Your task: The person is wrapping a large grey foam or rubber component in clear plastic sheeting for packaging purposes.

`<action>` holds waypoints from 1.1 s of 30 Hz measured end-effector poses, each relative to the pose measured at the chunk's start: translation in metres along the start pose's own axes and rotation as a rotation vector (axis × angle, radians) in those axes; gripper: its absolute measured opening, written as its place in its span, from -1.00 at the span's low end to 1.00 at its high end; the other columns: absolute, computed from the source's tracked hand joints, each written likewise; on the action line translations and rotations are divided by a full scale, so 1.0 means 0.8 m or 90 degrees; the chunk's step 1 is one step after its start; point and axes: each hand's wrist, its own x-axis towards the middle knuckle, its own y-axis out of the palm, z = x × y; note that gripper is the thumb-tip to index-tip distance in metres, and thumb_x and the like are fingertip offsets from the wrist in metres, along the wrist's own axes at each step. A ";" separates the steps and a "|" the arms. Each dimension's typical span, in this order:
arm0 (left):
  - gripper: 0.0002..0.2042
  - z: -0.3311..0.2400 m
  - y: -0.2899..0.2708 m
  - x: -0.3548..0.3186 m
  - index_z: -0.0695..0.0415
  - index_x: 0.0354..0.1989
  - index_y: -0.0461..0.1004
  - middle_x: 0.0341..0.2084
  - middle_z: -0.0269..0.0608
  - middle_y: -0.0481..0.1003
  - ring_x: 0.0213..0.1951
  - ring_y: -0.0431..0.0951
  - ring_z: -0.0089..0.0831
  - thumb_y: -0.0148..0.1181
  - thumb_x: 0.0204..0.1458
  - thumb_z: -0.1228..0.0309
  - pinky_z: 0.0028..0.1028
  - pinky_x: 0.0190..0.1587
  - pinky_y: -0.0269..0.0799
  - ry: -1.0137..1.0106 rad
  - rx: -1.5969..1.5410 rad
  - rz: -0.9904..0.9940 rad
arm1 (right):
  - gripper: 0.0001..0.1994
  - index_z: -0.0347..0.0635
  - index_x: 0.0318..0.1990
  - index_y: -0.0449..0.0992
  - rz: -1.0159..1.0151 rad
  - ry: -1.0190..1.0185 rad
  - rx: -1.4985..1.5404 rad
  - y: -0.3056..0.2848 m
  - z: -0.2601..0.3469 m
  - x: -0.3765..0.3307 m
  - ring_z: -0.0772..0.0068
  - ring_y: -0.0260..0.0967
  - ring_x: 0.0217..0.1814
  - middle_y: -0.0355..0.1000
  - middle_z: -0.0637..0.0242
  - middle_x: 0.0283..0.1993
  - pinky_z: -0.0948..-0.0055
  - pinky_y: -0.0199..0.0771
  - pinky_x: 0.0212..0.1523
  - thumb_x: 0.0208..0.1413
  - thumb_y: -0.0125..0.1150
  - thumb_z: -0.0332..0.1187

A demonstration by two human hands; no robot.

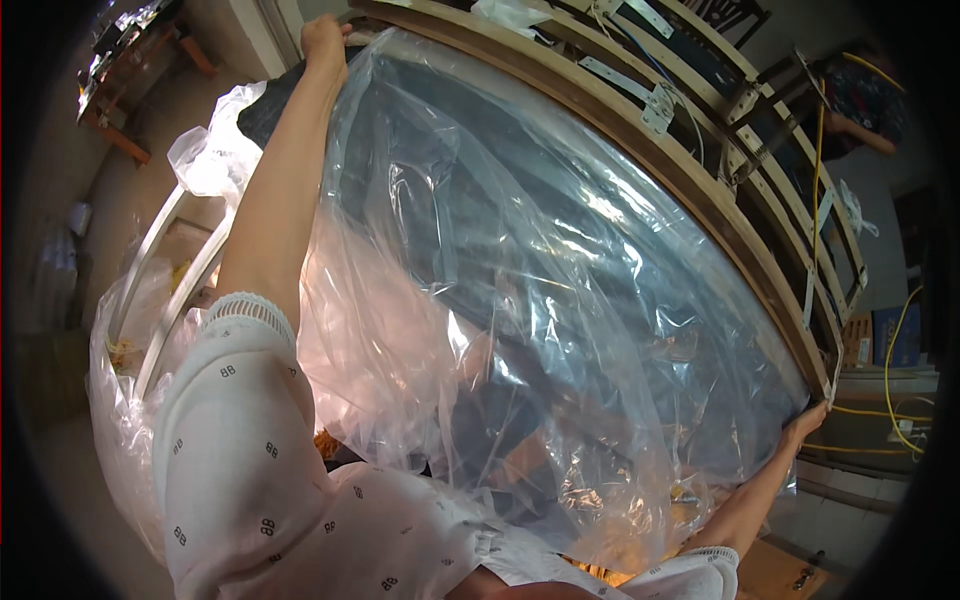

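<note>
A large wooden frame (560, 88) with slats and metal brackets stands tilted before me, running from upper left to lower right. Clear plastic sheeting (480, 250) hangs in creased folds from its near rail, over a dark panel. At the frame's upper left corner, my left hand (325, 42) is closed round the edge. My right hand (805, 425) grips the opposite corner, low on the right, where plastic and wood meet. The undersides of the fingers on both hands are hidden.
Another person's arm (862, 132) shows beyond the frame at the upper right. A yellow cable (888, 385) loops past the right side. On the left are pale curved bars (180, 290) wrapped in plastic, and a wooden table (125, 85) stands farther back.
</note>
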 end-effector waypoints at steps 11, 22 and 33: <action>-0.65 -0.032 -0.005 -0.035 0.11 -0.42 0.48 -0.48 -0.11 0.46 -0.32 0.46 -0.22 -0.11 0.03 0.10 -0.32 -0.20 0.31 0.207 0.555 0.291 | -0.58 -0.17 -0.42 0.18 0.000 0.441 0.564 -0.024 0.033 0.007 0.37 0.06 -0.46 0.16 0.23 -0.45 0.44 0.16 -0.38 0.12 -0.13 0.05; -0.81 -0.216 -0.101 -0.139 0.06 -0.39 0.39 -0.66 -0.54 0.22 -0.62 0.14 -0.74 0.03 0.05 0.21 -0.64 -0.59 0.05 0.032 -0.020 0.304 | -0.55 -0.26 -0.34 0.25 -0.005 0.500 0.801 -0.095 -0.043 -0.033 0.28 0.23 -0.46 0.29 0.14 -0.50 0.37 0.30 -0.38 0.13 -0.19 0.05; -0.59 -0.121 -0.265 0.062 0.29 -0.07 0.40 -0.24 -0.15 0.48 -0.25 0.47 -0.46 0.08 0.02 0.21 -0.50 -0.16 0.37 0.040 0.306 0.325 | -0.66 -0.30 -0.44 0.28 0.179 0.498 0.915 -0.087 0.030 -0.119 0.20 0.25 -0.34 0.28 0.10 -0.45 0.26 0.30 -0.24 0.14 -0.13 -0.15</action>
